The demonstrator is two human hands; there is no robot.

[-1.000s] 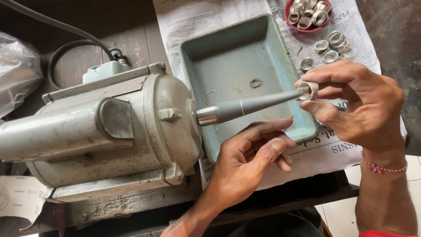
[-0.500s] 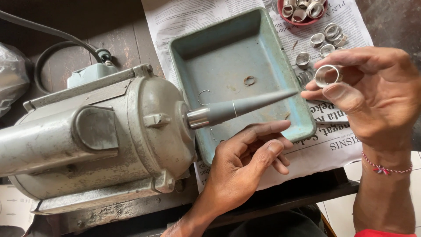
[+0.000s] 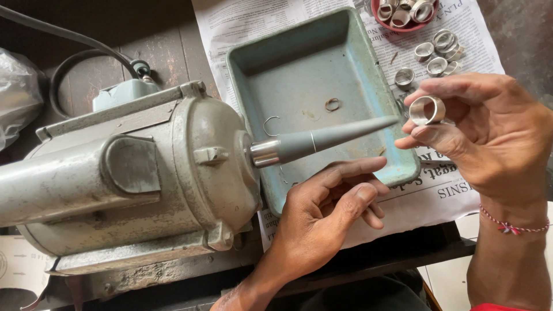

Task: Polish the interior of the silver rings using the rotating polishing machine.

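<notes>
My right hand (image 3: 489, 132) pinches a wide silver ring (image 3: 427, 110) between thumb and fingers, just right of the tip of a grey tapered spindle (image 3: 328, 139). That spindle sticks out of a grey electric motor (image 3: 127, 178) on the left. Below the spindle my left hand (image 3: 325, 210) rests with its fingers loosely curled, holding nothing. A blue-green metal tray (image 3: 368, 75) lies under the spindle, with a small ring (image 3: 332, 104) and wire bits in it.
Several loose silver rings (image 3: 438, 49) lie on newspaper (image 3: 242, 23) at the top right, beside a red bowl (image 3: 403, 26) holding more rings. A black cable (image 3: 75, 57) loops behind the motor. A clear plastic bag (image 3: 17, 95) sits at the far left.
My right hand has drawn the ring off the spindle tip and moved it slightly right and up. The left hand has stayed under the spindle.
</notes>
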